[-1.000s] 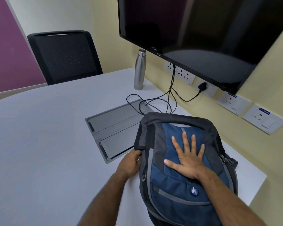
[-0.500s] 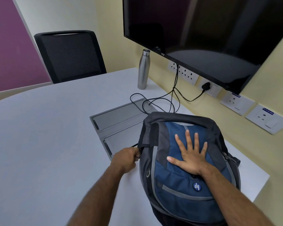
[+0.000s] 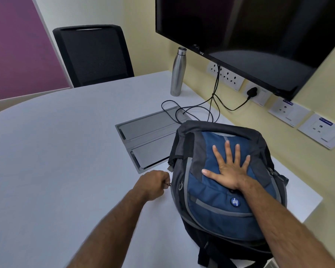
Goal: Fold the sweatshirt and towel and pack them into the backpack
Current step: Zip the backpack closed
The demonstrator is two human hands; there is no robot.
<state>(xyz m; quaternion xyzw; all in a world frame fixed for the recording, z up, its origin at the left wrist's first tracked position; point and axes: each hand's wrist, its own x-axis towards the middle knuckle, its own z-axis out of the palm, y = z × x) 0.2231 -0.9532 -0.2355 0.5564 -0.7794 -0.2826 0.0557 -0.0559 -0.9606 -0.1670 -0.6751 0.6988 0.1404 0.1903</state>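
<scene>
A blue and grey backpack (image 3: 217, 200) lies front-up on the white table (image 3: 66, 151), near the table's right edge and the yellow wall. The right hand (image 3: 228, 169) lies flat on the bag's blue front panel, all 5 fingers straight and spread, palm down, gripping nothing. The left hand (image 3: 153, 184) sits at the bag's left side, just beside the grey edge; its fingers are curled into a fist and pinch a small metal zipper pull (image 3: 169, 183) that pokes out from between them (only its tip shows). The bag looks full and rounded, and its visible zips look closed as far as the view allows. Neither sweatshirt nor towel shows anywhere in view.

Behind the bag, set flush into the table, is a grey cable hatch (image 3: 149, 140) with 2 flaps. Black cables (image 3: 211, 105) loop over its far corner and run up to the wall sockets (image 3: 226, 77), where 1 black plug (image 3: 252, 91) sits in an outlet. A steel bottle (image 3: 178, 71) stands upright near the wall, well apart from the bag. A dark screen (image 3: 249, 26) hangs on the wall above the sockets. A black mesh chair (image 3: 93, 55) stands at the far side of the table, against a purple panel (image 3: 14, 45).
</scene>
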